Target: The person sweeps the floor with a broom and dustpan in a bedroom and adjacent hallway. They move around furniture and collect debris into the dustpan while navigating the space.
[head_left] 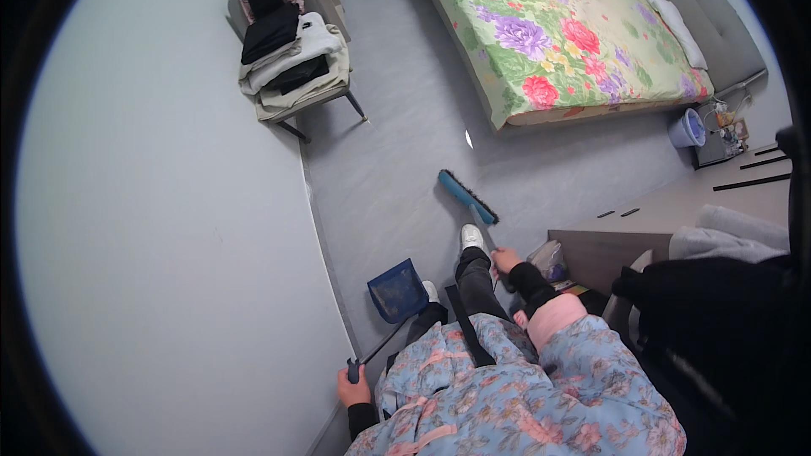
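My left hand (354, 388) is closed round the handle end of a long-handled blue dustpan (399, 290), whose pan rests near the floor beside my left shoe, close to the wall. My right hand (506, 261) grips the handle of a broom. The blue broom head (467, 198) with dark bristles lies on the grey floor ahead of my right shoe, set at a slant. A stretch of floor separates broom head and dustpan.
A bed (557, 34) with a flowered cover stands far right. Folded clothes are piled on a chair (319, 99) against the left wall. A purple bin (688, 128) sits by the bed's corner. Cabinets (642, 207) and a plastic bag (550, 258) are on the right.
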Demonstrator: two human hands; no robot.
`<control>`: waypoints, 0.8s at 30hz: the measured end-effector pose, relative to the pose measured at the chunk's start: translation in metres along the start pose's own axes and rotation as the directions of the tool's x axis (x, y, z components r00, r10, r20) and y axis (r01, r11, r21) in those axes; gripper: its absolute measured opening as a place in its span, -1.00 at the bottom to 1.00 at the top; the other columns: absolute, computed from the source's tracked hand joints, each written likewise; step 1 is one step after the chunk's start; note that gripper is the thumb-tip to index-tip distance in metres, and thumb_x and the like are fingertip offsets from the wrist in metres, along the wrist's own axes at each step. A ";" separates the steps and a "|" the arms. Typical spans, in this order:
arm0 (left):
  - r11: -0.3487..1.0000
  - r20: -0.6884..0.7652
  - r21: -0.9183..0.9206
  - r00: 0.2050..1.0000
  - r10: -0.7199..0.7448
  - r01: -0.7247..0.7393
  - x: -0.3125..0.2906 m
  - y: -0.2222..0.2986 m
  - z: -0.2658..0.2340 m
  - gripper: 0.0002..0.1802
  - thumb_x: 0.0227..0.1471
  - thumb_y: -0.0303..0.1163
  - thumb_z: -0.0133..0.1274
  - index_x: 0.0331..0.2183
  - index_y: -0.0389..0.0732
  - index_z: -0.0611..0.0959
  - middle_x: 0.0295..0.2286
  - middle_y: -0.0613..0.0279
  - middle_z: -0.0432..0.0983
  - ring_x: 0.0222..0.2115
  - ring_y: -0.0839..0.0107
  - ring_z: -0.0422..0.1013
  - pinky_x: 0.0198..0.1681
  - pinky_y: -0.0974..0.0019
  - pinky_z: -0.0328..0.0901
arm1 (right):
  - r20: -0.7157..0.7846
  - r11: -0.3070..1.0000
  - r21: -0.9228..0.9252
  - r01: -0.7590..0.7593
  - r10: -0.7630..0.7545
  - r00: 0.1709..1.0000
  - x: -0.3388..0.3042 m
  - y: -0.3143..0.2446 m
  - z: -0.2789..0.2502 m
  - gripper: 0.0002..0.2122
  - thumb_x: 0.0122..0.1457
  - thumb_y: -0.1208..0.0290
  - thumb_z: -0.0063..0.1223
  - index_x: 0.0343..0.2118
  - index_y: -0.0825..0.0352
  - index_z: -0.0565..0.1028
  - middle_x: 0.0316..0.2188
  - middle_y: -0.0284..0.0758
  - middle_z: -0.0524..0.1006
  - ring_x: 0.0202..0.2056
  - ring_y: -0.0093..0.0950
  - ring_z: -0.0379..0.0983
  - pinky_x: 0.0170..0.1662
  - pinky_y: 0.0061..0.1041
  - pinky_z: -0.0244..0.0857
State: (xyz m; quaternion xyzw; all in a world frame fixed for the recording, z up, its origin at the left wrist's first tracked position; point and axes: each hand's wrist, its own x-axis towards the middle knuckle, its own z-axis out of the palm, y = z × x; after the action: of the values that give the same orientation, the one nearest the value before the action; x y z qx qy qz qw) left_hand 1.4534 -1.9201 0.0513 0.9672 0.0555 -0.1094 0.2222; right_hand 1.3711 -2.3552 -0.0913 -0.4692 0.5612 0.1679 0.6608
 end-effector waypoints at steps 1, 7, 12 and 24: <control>1.000 0.022 -0.028 1.000 0.003 -0.002 0.001 -0.005 -0.002 -0.67 -0.29 -0.25 0.17 -0.51 -0.25 0.44 -0.59 0.05 0.41 -0.55 0.18 0.36 -0.45 0.26 0.24 | -0.015 0.997 0.065 -0.035 0.036 0.999 -0.001 -0.002 -0.006 -0.84 0.07 0.38 -0.27 -0.34 0.33 0.23 -0.72 -0.24 0.30 -0.78 -0.47 0.21 -0.75 -0.46 0.16; 0.982 -0.051 -0.147 0.993 0.110 -0.116 0.024 -0.022 -0.008 -0.68 -0.28 -0.27 0.17 -0.52 -0.27 0.43 -0.62 0.08 0.40 -0.59 0.24 0.35 -0.47 0.28 0.24 | 0.083 0.869 0.474 -0.141 0.115 0.990 -0.046 0.009 -0.039 -0.83 0.09 0.31 -0.24 -0.45 0.32 0.18 -0.69 -0.28 0.26 -0.77 -0.52 0.15 -0.77 -0.56 0.08; 0.967 -0.064 -0.199 0.987 0.148 -0.158 0.071 0.006 -0.006 -0.70 -0.26 -0.29 0.15 -0.52 -0.28 0.43 -0.61 0.08 0.42 -0.59 0.26 0.36 -0.48 0.28 0.25 | -0.003 0.859 0.511 -0.041 0.049 0.999 -0.090 0.037 -0.046 -0.80 0.07 0.29 -0.16 -0.47 0.31 0.18 -0.71 -0.31 0.25 -0.77 -0.52 0.16 -0.76 -0.56 0.10; 0.880 0.022 -0.041 0.880 0.474 -0.473 0.204 0.142 0.006 -0.70 -0.24 -0.32 0.14 -0.54 -0.29 0.40 -0.66 0.10 0.37 -0.65 0.29 0.29 -0.53 0.30 0.22 | -0.363 0.842 0.537 0.058 0.168 0.917 -0.060 0.081 -0.034 -0.84 0.05 0.41 -0.18 -0.40 0.40 0.23 -0.75 -0.24 0.31 -0.82 -0.43 0.25 -0.77 -0.45 0.19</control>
State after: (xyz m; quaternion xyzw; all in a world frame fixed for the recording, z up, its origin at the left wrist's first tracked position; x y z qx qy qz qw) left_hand 1.6718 -2.0380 0.0570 0.9457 -0.1838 -0.0663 0.2598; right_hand 1.2714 -2.3239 -0.0700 -0.2728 0.7207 -0.0751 0.6329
